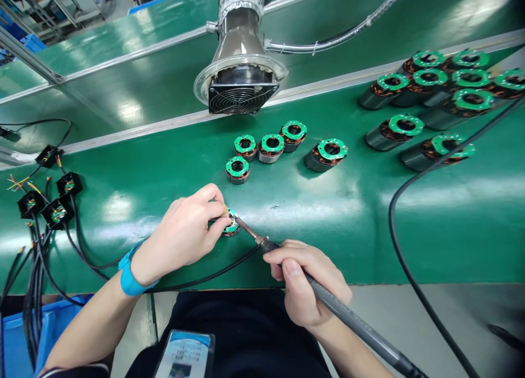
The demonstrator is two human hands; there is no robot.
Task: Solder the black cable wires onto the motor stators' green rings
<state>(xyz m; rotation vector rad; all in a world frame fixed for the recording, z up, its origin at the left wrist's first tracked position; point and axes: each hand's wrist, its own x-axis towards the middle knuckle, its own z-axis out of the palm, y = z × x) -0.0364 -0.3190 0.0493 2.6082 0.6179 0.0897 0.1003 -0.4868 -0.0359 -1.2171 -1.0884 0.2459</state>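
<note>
My right hand (pixel 307 282) is wrapped round the handle of a soldering iron (pixel 361 318). The iron's metal tip points up and left and meets the green circuit board on a small motor stator (pixel 232 228). At that same board, the fingertips of my left hand (pixel 184 225) are pinched together; what they hold is too small and too covered to make out. The left fingers hide part of the stator. A blue band (pixel 130 271) circles my left wrist. A black cable (pixel 209 275) passes below that hand, along the bench's front edge.
Several short stators (pixel 272 148) stand behind my hands, with a taller one (pixel 326 155) beside them. More tall stators (pixel 406 125) stand at right. A fume duct with a fan (pixel 243 98) hangs above. Black boxes with wires (pixel 57 213) lie left; the iron's cord (pixel 394 214) loops right.
</note>
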